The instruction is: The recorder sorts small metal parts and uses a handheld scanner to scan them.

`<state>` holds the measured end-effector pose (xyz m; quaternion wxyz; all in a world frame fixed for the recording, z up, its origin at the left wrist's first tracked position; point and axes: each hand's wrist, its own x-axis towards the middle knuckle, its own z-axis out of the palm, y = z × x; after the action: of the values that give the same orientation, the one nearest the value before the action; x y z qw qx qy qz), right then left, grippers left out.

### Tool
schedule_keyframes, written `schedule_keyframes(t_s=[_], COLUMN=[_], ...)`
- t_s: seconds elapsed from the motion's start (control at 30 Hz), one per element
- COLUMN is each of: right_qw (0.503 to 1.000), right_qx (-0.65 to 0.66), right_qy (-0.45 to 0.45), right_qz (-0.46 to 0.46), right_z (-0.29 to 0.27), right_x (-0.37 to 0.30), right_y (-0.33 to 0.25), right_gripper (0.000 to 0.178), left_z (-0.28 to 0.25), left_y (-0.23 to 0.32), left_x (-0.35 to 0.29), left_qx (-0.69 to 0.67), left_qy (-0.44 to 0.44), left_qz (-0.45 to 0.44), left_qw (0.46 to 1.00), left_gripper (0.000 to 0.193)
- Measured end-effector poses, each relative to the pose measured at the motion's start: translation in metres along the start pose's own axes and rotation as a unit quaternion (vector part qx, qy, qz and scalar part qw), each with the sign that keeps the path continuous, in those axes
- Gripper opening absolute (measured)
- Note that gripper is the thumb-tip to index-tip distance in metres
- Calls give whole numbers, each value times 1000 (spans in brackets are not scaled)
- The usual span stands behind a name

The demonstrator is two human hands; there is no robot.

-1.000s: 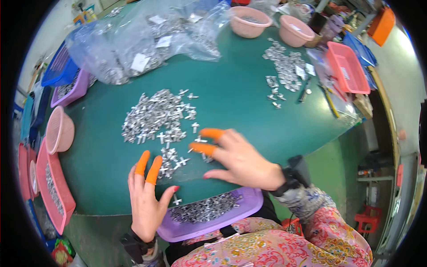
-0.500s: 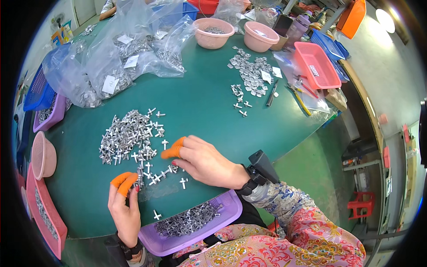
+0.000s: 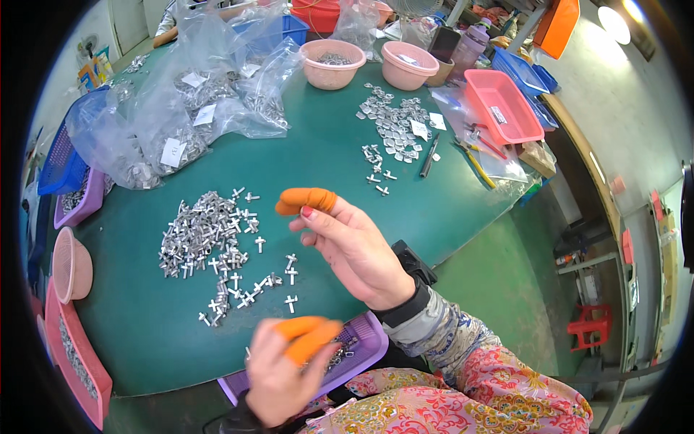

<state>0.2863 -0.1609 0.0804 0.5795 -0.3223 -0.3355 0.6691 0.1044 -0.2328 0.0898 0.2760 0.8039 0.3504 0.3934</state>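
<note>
My right hand is raised over the green table, two fingertips in orange finger covers. Its thumb presses toward the covered fingers in a pinch, and whatever may be between them is hidden. Motion blurs my left hand, also with orange-covered fingers, above the purple basket at the table's near edge. Small dark metal pieces lie in that basket, partly hidden by the hand. Left of my right hand is a heap of small silver cross-shaped pieces, with several loose crosses strung out nearer to me.
Clear plastic bags of metal parts fill the far left. Two pink bowls stand at the back. Flat metal pieces, a pen, pliers and a pink tray lie far right. Pink baskets line the left edge.
My left hand has left the loose crosses and moved right, over the purple basket. My right hand has lifted from the crosses and turned, its fingers drawn together.
</note>
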Motion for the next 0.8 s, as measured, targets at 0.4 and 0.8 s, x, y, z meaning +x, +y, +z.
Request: schedule_keyframes(t_s=[0.4, 0.8], right_qw=[969, 936], right_qx=[239, 350], right_qy=[50, 14], right_qz=[-39, -44], right_z=[-4, 9], right_x=[-10, -1], right_y=[-37, -37], right_gripper=[35, 30], left_z=[69, 70], left_y=[6, 15], left_x=[7, 8], left_qx=[-100, -172], left_qy=[-24, 104], left_qz=[36, -49], left_qw=[994, 978], left_gripper=[26, 38])
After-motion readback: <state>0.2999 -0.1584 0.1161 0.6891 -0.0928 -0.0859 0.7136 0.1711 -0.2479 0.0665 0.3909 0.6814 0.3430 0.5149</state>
